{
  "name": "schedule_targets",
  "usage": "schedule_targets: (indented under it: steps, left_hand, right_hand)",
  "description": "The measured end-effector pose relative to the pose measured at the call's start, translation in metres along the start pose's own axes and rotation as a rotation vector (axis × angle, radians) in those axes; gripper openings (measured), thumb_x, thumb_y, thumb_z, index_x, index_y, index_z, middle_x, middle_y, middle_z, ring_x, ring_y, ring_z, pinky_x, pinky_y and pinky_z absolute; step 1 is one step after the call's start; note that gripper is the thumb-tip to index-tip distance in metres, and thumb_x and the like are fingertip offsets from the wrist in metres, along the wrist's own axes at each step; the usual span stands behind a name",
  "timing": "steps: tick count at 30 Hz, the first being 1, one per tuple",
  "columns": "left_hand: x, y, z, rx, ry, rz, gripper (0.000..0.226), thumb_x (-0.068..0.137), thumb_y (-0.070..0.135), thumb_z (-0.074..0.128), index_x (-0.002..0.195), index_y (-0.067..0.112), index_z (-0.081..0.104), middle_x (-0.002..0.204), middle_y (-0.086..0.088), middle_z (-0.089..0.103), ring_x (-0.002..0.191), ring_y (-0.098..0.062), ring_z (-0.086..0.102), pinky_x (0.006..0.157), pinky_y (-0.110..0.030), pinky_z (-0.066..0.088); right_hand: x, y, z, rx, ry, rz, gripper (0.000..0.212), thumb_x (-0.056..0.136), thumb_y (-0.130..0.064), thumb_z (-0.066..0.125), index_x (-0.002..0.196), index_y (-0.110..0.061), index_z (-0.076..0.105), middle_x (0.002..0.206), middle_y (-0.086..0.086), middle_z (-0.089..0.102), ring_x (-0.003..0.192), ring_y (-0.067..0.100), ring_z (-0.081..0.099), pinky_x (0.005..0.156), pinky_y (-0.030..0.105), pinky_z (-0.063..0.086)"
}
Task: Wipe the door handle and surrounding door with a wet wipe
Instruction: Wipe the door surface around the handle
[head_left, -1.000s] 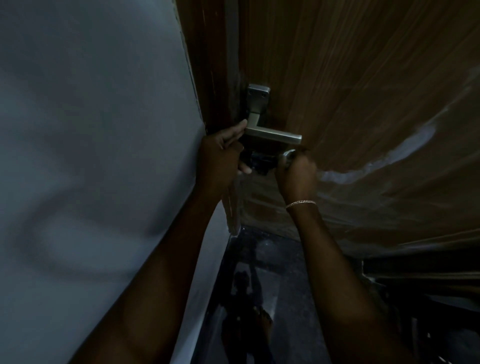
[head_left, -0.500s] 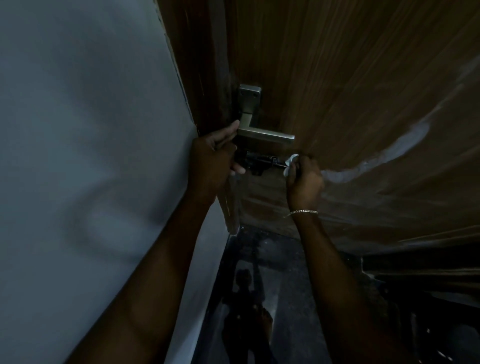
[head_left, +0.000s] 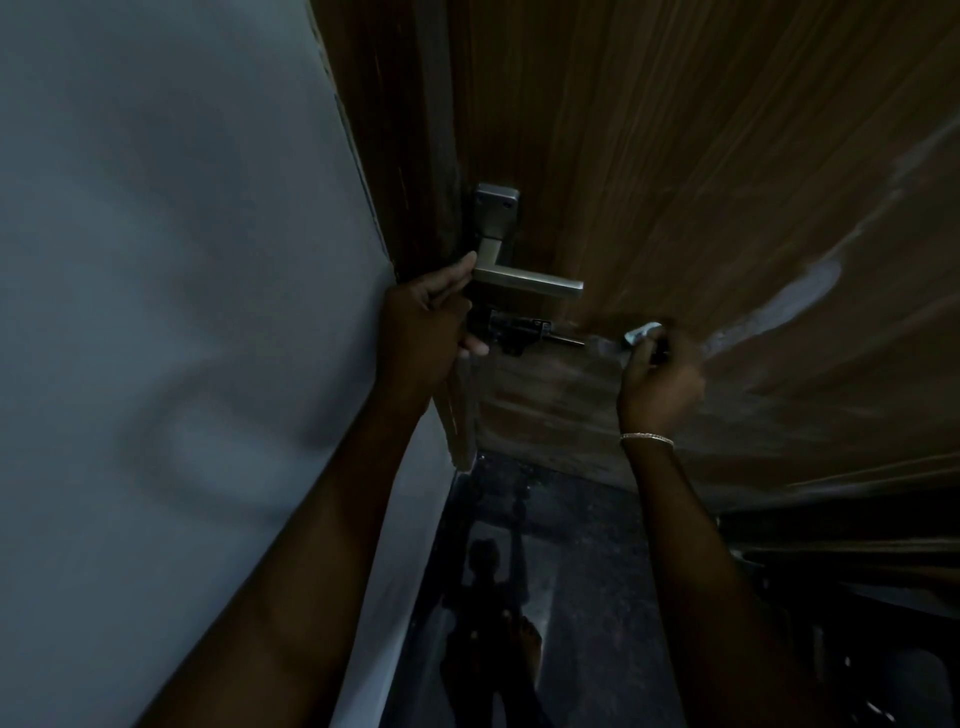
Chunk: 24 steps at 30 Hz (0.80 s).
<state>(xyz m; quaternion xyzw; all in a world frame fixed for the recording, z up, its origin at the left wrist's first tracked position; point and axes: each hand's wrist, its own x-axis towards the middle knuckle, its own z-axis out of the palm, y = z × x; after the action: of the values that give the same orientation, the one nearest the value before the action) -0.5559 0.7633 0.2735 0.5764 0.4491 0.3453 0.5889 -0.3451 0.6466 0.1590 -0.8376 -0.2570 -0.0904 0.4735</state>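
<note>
A silver lever door handle (head_left: 524, 280) on its metal plate sits on a brown wooden door (head_left: 701, 156). Just below it is a dark sliding bolt (head_left: 519, 332) with a thin rod running right. My left hand (head_left: 426, 332) grips the door's edge beside the handle, thumb touching the lever's base. My right hand (head_left: 657, 374) holds a small white wet wipe (head_left: 641, 332) pressed to the door at the right end of the bolt rod. Pale smears streak the door to the right.
A grey-white wall (head_left: 171, 312) fills the left side. Below the door lies a dark glossy floor (head_left: 561, 571) showing a reflection and a bare foot (head_left: 530, 644). Dark furniture (head_left: 857, 597) stands at the lower right.
My right hand has slid the wipe to the right along the door, away from the bolt under the handle. My left hand keeps its grip on the door edge.
</note>
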Motion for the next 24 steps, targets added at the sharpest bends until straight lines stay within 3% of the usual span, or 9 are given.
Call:
schedule_targets:
  steps: [2, 4, 10, 16, 20, 24]
  left_hand:
    - [0.000, 0.000, 0.001, 0.006, 0.010, 0.002, 0.043, 0.097, 0.001, 0.050, 0.135, 0.019, 0.059, 0.139, -0.004, 0.059, 0.045, -0.011, 0.064, 0.041, -0.018, 0.047]
    - [0.000, 0.001, 0.001, 0.011, 0.021, 0.001, 0.043, 0.097, 0.001, 0.051, 0.135, 0.019, 0.059, 0.139, -0.003, 0.059, 0.045, -0.011, 0.064, 0.041, -0.018, 0.047]
    - [-0.001, 0.000, 0.003, 0.005, 0.031, 0.000, 0.043, 0.096, 0.001, 0.051, 0.134, 0.019, 0.059, 0.138, -0.002, 0.060, 0.045, -0.011, 0.063, 0.041, -0.019, 0.047]
    - [-0.001, 0.004, 0.004, 0.011, 0.044, -0.016, 0.042, 0.096, 0.001, 0.051, 0.133, 0.019, 0.061, 0.137, -0.001, 0.061, 0.043, -0.009, 0.062, 0.040, -0.017, 0.046]
    - [-0.002, 0.005, 0.004, 0.019, 0.038, -0.015, 0.042, 0.097, 0.000, 0.050, 0.133, 0.017, 0.060, 0.135, -0.004, 0.063, 0.042, -0.008, 0.062, 0.039, -0.017, 0.045]
    - [-0.001, 0.006, 0.004, 0.031, 0.044, -0.013, 0.041, 0.097, 0.002, 0.050, 0.133, 0.017, 0.061, 0.133, -0.003, 0.064, 0.043, -0.008, 0.062, 0.039, -0.017, 0.045]
  right_hand:
    - [-0.003, -0.012, 0.008, -0.021, -0.058, -0.109, 0.010, 0.096, -0.016, 0.058, 0.094, -0.012, 0.066, 0.093, 0.008, 0.068, 0.080, 0.021, 0.064, 0.069, 0.017, 0.038]
    - [-0.005, -0.015, 0.010, -0.101, -0.161, -0.228, 0.008, 0.095, -0.015, 0.060, 0.097, -0.014, 0.067, 0.099, 0.006, 0.066, 0.082, 0.020, 0.063, 0.066, 0.018, 0.033]
    - [-0.009, -0.043, 0.027, -0.102, -0.239, -0.350, 0.014, 0.097, -0.016, 0.055, 0.104, -0.013, 0.067, 0.106, 0.006, 0.065, 0.082, 0.022, 0.065, 0.064, 0.034, 0.053]
    - [-0.032, -0.083, 0.071, -0.251, -0.487, -0.522, 0.032, 0.103, -0.022, 0.043, 0.126, -0.016, 0.065, 0.124, 0.010, 0.067, 0.107, 0.029, 0.066, 0.089, 0.040, 0.052]
    - [-0.043, -0.109, 0.082, -0.089, -0.570, -0.537, 0.016, 0.093, -0.014, 0.062, 0.102, -0.005, 0.073, 0.101, 0.018, 0.071, 0.086, 0.036, 0.069, 0.072, 0.038, 0.055]
    - [-0.040, -0.104, 0.076, -0.192, -0.555, -0.562, 0.020, 0.093, -0.017, 0.062, 0.106, -0.006, 0.072, 0.109, 0.017, 0.070, 0.095, 0.037, 0.068, 0.073, 0.040, 0.057]
